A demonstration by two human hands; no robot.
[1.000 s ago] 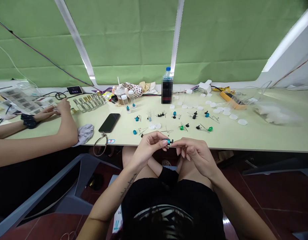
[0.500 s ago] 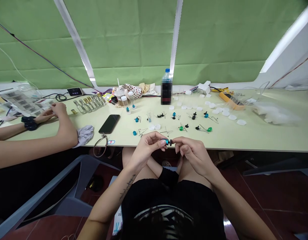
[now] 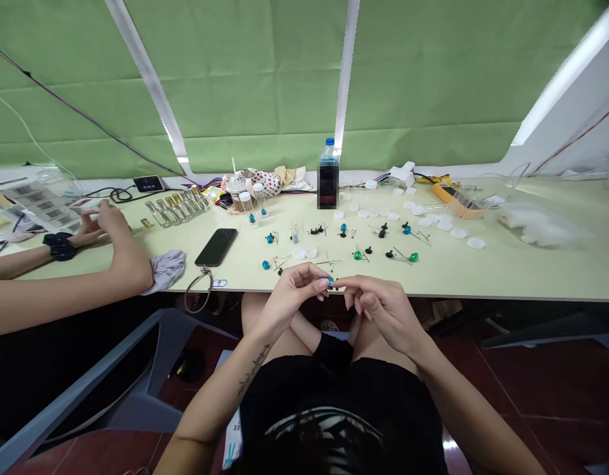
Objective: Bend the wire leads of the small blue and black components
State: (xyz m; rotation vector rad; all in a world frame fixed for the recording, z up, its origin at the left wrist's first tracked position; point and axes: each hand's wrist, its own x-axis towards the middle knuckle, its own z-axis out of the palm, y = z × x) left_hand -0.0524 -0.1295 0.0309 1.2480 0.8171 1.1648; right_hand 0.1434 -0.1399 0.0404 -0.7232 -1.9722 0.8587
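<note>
Near the table's front edge, my left hand (image 3: 300, 288) pinches a small shiny blue piece (image 3: 330, 282) between thumb and fingers. My right hand (image 3: 383, 305) stretches its index finger to the right end of this piece, where a bit of black shows; the other fingers are loosely curled and grip nothing. Just beyond lie similar parts: a blue one (image 3: 266, 265), a green one (image 3: 357, 255), another green one (image 3: 414, 257), and small black stemmed pieces (image 3: 389, 254) among thin wire pins (image 3: 327, 261). What sits inside the left pinch is mostly hidden.
White round caps (image 3: 445, 225) are scattered to the right. A dark bottle (image 3: 328, 181) stands at the back, with clear vials (image 3: 247, 210) left of it. A phone (image 3: 216, 247) lies left. Another person's hands (image 3: 103, 224) work at far left beside several glass bottles (image 3: 178, 204).
My right index finger has moved left against the black end of the blue piece, which now shows much less. My left hand has hardly moved.
</note>
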